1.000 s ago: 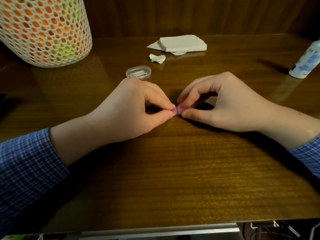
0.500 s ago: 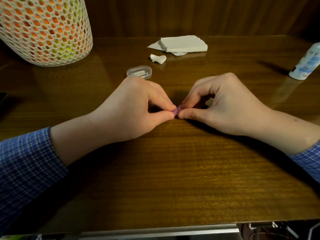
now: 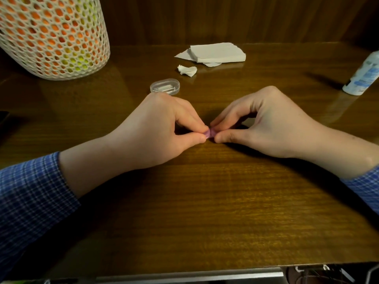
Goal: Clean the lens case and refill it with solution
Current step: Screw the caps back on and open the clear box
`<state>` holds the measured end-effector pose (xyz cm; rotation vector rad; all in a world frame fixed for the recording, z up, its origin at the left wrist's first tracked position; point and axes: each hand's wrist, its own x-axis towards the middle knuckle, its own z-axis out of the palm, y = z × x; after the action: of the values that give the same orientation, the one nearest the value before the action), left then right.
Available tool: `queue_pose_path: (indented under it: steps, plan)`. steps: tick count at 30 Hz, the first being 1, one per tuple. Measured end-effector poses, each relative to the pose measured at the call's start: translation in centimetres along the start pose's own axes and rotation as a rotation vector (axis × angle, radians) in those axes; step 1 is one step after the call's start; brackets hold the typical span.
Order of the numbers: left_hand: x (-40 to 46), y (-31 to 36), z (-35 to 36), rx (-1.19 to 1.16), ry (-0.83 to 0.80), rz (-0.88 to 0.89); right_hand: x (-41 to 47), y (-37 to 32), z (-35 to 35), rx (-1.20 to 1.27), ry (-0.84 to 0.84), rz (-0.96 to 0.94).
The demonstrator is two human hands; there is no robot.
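Small purple plastic lens case (image 3: 210, 133) lies pinched between both hands, left hand (image 3: 162, 130) and right hand (image 3: 264, 124) equally near. Long axis probably left-right, mostly hidden; white solution bottle (image 3: 362, 76) stands well off right.

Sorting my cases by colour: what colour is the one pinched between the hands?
Purple-pink lens case, mostly hidden by fingers; head view.

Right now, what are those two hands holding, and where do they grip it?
Both hands pinch one small purple piece, likely the lens case: left hand on its left end, right hand on its right end.
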<state>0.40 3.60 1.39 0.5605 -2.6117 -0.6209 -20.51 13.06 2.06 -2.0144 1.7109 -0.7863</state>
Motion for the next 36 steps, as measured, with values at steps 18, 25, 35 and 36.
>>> queue_pose_path:
  steps: [18,25,35,36]
  plan:
    - [0.2,-0.2,0.0,0.004,-0.017,0.003,0.0,0.0,-0.1,0.033,0.011,0.0]
    - [0.1,-0.3,0.0,0.001,-0.016,0.006,0.2,0.2,-0.1,0.023,-0.007,-0.036]
    - [0.2,-0.3,0.0,0.002,-0.012,0.003,0.0,0.4,-0.1,0.052,0.012,-0.004]
    - [0.2,-0.3,-0.1,0.002,-0.014,0.002,-0.1,0.3,0.0,0.053,0.022,-0.005]
